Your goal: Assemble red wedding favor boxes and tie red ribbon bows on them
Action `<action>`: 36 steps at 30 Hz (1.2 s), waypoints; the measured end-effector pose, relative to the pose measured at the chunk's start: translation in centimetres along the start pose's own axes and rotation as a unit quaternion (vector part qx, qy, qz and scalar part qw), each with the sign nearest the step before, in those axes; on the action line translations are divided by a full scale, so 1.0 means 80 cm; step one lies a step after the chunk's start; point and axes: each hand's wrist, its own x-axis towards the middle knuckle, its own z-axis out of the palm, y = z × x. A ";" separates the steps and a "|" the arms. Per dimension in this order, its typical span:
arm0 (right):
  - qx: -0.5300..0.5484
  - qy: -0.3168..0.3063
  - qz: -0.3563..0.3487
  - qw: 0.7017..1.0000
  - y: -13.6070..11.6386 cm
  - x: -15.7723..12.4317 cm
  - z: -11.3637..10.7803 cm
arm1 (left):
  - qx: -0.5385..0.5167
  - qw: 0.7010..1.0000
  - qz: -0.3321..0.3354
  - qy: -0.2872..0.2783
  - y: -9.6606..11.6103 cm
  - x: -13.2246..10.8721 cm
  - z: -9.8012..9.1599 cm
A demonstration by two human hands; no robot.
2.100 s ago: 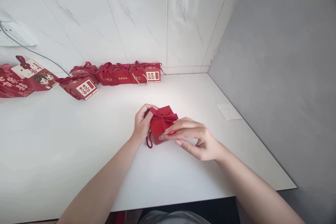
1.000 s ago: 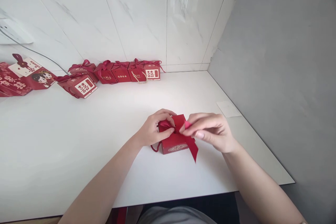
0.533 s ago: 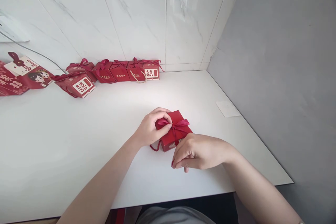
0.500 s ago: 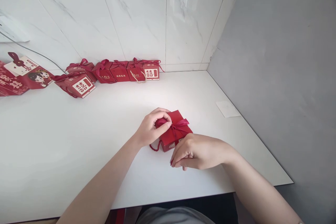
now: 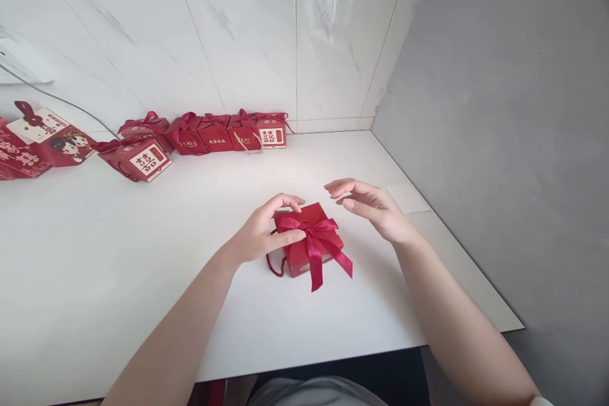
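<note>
A red gift box (image 5: 299, 257) sits on the white table, its lid facing up. Across the top lies a dark pink satin ribbon (image 5: 316, 266) tied in a bow, with both tails hanging over the near side. A dark red cord handle (image 5: 276, 269) curls out at the box's left. My left hand (image 5: 271, 228) is at the box's left side, thumb and fingers apart around the bow's left loop; whether the thumb touches the ribbon I cannot tell. My right hand (image 5: 368, 206) hovers to the right of the box, fingers spread, holding nothing.
Along the tiled wall stands a row of red ribboned boxes (image 5: 214, 134). One box (image 5: 150, 162) with a white label sits in front of it. Red illustrated cartons (image 5: 66, 146) lie far left. A white paper square (image 5: 408, 198) rests near the grey partition (image 5: 514, 139).
My right hand has let go of the ribbon tail and moved up, opening to the right of the box. The tails now hang free. My left hand's fingers have spread from the bow.
</note>
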 end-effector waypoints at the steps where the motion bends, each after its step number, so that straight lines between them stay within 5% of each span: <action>1: -0.002 -0.021 0.013 1.000 0.002 0.002 0.003 | 0.004 1.000 -0.005 0.007 0.000 -0.001 -0.002; 9: -0.045 -0.127 0.040 0.990 0.002 0.001 0.014 | -0.006 0.999 -0.035 -0.004 0.001 -0.003 -0.006; 18: 0.025 -0.140 0.044 0.989 0.001 0.002 0.020 | -0.071 0.997 0.030 0.008 -0.006 0.003 -0.003; 24: 0.014 -0.129 0.044 0.991 0.001 0.001 0.024 | -0.004 0.996 0.062 0.061 -0.006 0.003 0.009; 36: 0.004 -0.130 0.009 0.991 -0.003 0.000 0.023 | -0.088 0.987 0.059 0.121 -0.012 0.005 0.003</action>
